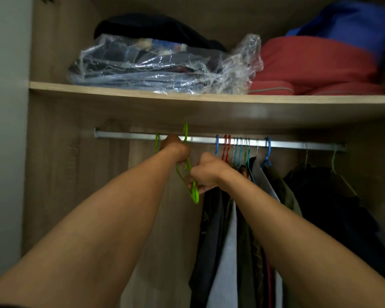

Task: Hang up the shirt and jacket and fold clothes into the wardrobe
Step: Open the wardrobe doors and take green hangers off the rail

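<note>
Your green hanger (pixel 188 174) is thin bright plastic, empty, tilted, hook (pixel 185 132) up at the rail (pixel 298 145), just under the shelf's (pixel 142 94) front edge, toward the rail's left end. Your left hand (pixel 176 148) is fisted around its neck right at the rail; your right hand (pixel 206 172) is curled shut, pinching the hanger's lower arm, whose tip pokes out below your fingers. Most of the hanger frame is hidden behind both hands, and you can't tell if the hook is actually seated on the rail or just in front of it. A second green hook (pixel 156 142) sits on the rail left of your left hand, its body blocked by your forearm. Just right of your right hand: a tight cluster of coloured hangers (pixel 236 150) carrying dark and grey garments (pixel 231 241), cut off by the bottom of view and partly behind your right forearm. Far-right clothes are too dark to identify. On the shelf: a clear plastic bag of folded clothes (pixel 156 70), a dark bundle (pixel 156 27) on top, red bedding (pixel 316 65) and a blurred blue item (pixel 351 21) at the right end.
</note>
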Action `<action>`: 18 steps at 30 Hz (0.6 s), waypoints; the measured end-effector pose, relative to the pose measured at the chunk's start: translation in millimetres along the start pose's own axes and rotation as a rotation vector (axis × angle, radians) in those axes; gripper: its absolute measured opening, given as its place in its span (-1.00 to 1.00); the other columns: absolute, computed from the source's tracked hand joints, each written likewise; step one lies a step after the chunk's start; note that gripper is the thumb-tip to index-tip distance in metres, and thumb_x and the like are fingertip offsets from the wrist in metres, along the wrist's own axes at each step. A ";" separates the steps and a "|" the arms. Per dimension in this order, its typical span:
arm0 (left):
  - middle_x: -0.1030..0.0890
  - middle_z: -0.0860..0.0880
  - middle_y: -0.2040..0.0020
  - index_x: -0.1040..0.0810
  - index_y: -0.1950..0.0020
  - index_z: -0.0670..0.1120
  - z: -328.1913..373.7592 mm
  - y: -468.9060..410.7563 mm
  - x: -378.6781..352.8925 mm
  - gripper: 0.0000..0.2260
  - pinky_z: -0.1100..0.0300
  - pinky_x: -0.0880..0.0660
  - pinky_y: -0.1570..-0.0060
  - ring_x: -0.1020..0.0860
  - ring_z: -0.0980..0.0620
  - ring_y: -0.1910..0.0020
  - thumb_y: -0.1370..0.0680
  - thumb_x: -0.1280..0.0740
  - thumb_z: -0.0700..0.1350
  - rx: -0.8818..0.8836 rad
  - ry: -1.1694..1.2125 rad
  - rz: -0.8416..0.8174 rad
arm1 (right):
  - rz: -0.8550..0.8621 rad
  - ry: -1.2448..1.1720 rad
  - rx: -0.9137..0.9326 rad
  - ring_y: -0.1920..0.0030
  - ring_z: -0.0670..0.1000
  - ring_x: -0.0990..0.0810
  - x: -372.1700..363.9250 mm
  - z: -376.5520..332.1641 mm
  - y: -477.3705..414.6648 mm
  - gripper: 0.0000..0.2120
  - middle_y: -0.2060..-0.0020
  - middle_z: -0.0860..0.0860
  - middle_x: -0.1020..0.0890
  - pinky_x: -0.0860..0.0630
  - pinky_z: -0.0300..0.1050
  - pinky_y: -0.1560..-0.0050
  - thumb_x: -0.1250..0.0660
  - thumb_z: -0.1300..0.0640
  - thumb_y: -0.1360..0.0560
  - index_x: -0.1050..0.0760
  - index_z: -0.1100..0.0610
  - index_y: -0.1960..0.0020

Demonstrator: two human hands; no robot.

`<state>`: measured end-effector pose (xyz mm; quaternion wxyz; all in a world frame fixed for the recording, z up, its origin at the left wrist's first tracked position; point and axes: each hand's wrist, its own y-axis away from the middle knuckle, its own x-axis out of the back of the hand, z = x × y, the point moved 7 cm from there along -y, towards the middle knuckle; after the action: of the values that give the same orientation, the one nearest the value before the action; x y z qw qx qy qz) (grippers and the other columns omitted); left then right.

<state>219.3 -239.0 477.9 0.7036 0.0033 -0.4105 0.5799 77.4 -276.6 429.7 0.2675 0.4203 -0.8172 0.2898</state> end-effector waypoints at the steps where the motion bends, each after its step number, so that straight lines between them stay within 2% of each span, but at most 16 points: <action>1: -0.59 -0.04 0.52 -0.64 0.00 -0.22 4.0 9.2 2.8 -0.79 0.28 -0.42 0.55 -0.57 0.11 0.56 -0.49 -0.44 -0.09 0.000 -0.004 -0.001 | 0.000 -0.001 0.005 0.43 -0.02 -0.60 3.4 -1.0 9.5 -0.91 0.29 0.15 -0.62 -0.70 -0.04 0.23 -0.34 0.34 -0.56 -0.53 0.30 0.13; 4: -0.58 -0.06 0.52 -0.65 0.01 -0.23 13.6 38.0 9.8 -0.83 0.30 -0.36 0.66 -0.51 0.08 0.65 -0.49 -0.42 -0.14 0.012 0.028 0.013 | -0.001 -0.005 0.007 0.34 0.05 -0.63 10.8 -1.9 36.1 -0.86 0.27 0.17 -0.64 -0.70 0.10 0.06 -0.34 0.35 -0.55 -0.53 0.31 0.19; 6: -0.61 -0.09 0.41 -0.65 0.02 -0.23 17.7 57.8 15.0 -0.84 0.30 -0.32 0.72 -0.53 0.05 0.61 -0.47 -0.44 -0.17 0.035 0.068 0.031 | 0.011 -0.006 0.002 0.31 0.08 -0.65 17.6 -0.7 55.4 -0.88 0.27 0.17 -0.66 -0.70 0.09 0.05 -0.34 0.34 -0.54 -0.56 0.31 0.17; 7: -0.60 -0.09 0.42 -0.65 0.04 -0.23 19.0 67.6 17.5 -0.85 0.31 -0.32 0.72 -0.53 0.05 0.62 -0.46 -0.45 -0.17 0.047 0.080 0.037 | 0.019 -0.001 0.000 0.30 0.07 -0.65 21.0 0.5 64.9 -0.87 0.26 0.17 -0.67 -0.70 0.04 0.08 -0.32 0.31 -0.54 -0.57 0.30 0.17; 10: -0.59 -0.05 0.46 -0.67 0.09 -0.22 21.0 100.9 21.8 -0.85 0.30 -0.40 0.61 -0.50 0.13 0.66 -0.43 -0.49 -0.16 0.083 0.130 0.032 | 0.067 0.059 -0.004 0.36 0.00 -0.62 32.1 5.8 100.6 -0.76 0.25 0.11 -0.72 -0.58 -0.17 0.32 -0.25 0.22 -0.53 -0.59 0.24 0.25; 12: -0.66 -0.09 0.34 -0.67 0.10 -0.24 20.7 121.8 21.0 -0.84 0.26 -0.51 0.51 -0.61 0.10 0.52 -0.40 -0.51 -0.18 0.123 0.213 0.018 | 0.099 0.099 -0.013 0.41 0.00 -0.59 38.4 8.3 122.0 -0.72 0.33 0.08 -0.69 -0.46 -0.22 0.39 -0.23 0.16 -0.54 -0.61 0.26 0.22; 15: -0.69 -0.20 0.20 -0.66 0.06 -0.32 23.8 146.0 19.8 -0.77 0.02 -0.66 0.31 -0.65 -0.08 0.42 -0.36 -0.57 -0.26 0.166 0.482 0.000 | 0.205 0.120 0.000 0.36 0.09 -0.60 51.9 8.8 146.1 -0.77 0.31 0.13 -0.64 -0.40 -0.20 0.38 -0.24 0.13 -0.52 -0.59 0.26 0.13; 16: -0.67 -0.20 0.21 -0.65 0.05 -0.33 27.6 155.9 23.3 -0.77 -0.05 -0.67 0.25 -0.63 -0.10 0.41 -0.37 -0.57 -0.27 0.161 0.549 -0.011 | 0.249 0.134 0.021 0.31 0.14 -0.58 57.0 7.8 154.6 -0.80 0.28 0.15 -0.62 -0.40 -0.17 0.34 -0.24 0.13 -0.49 -0.57 0.24 0.13; 18: -0.63 -0.18 0.21 -0.63 0.05 -0.30 34.9 174.7 29.9 -0.87 -0.04 -0.67 0.23 -0.58 -0.03 0.42 -0.46 -0.49 -0.28 0.125 0.610 -0.050 | 0.311 0.173 0.052 0.23 0.16 -0.53 66.0 7.8 171.4 -0.85 0.27 0.16 -0.55 -0.40 -0.12 0.26 -0.25 0.15 -0.46 -0.52 0.22 0.17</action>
<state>56.0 -174.3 436.1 0.8068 -0.1176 -0.1438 0.5608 -101.7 -235.1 426.6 0.2777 0.2692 -0.8385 0.3837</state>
